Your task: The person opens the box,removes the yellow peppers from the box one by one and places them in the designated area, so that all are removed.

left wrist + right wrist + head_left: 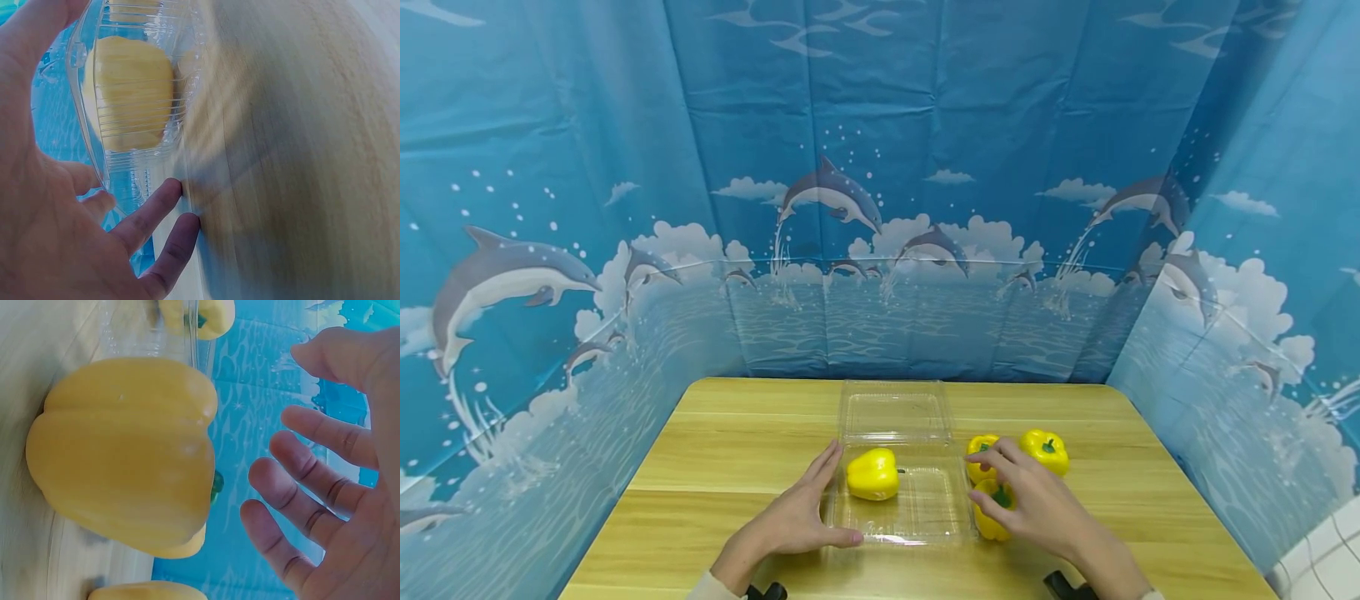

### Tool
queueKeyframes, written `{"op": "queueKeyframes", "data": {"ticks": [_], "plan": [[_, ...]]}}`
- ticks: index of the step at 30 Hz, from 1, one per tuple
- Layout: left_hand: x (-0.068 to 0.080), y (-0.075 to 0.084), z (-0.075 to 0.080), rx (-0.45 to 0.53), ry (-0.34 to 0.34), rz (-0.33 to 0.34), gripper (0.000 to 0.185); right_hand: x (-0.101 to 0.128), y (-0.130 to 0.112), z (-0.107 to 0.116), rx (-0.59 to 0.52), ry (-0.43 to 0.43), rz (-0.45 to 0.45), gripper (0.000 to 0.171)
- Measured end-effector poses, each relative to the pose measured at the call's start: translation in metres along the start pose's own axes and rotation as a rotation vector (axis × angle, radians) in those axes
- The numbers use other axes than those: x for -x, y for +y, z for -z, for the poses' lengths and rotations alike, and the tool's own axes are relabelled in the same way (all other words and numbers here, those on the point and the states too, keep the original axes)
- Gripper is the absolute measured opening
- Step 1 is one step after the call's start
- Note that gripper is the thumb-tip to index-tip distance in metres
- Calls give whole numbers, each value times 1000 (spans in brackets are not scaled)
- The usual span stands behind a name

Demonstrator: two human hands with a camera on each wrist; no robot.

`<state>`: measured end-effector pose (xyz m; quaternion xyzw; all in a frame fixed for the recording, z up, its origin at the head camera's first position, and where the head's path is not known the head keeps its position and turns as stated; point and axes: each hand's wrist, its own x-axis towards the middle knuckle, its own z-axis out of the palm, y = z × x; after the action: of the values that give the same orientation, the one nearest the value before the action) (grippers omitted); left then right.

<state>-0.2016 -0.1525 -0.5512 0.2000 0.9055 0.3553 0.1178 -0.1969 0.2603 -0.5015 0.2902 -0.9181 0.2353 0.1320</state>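
Note:
A clear plastic clamshell container lies with its lid folded back, and one yellow bell pepper is on its side in the base. My left hand rests against the container's left side, thumb near the front rim; the left wrist view shows fingers spread beside the clear wall. To the right of the container stand three more yellow bell peppers: a near one, one behind it and one farther right. Over the near pepper hovers my right hand, fingers apart and holding nothing; a gap shows in the right wrist view.
The container's lid lies flat toward the back of the wooden table. A blue dolphin-print curtain hangs close behind the table and along both sides. White tiles show at the lower right.

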Motion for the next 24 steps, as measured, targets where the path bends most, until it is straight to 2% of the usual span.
{"op": "queueKeyframes", "data": {"ticks": [12, 24], "plan": [[1, 0, 0, 6, 2, -2, 138, -6, -7, -4, -9, -21, -11, 37], [1, 0, 0, -1, 5, 0, 139, -13, -13, -8, -10, -6, 58, 37]]}}
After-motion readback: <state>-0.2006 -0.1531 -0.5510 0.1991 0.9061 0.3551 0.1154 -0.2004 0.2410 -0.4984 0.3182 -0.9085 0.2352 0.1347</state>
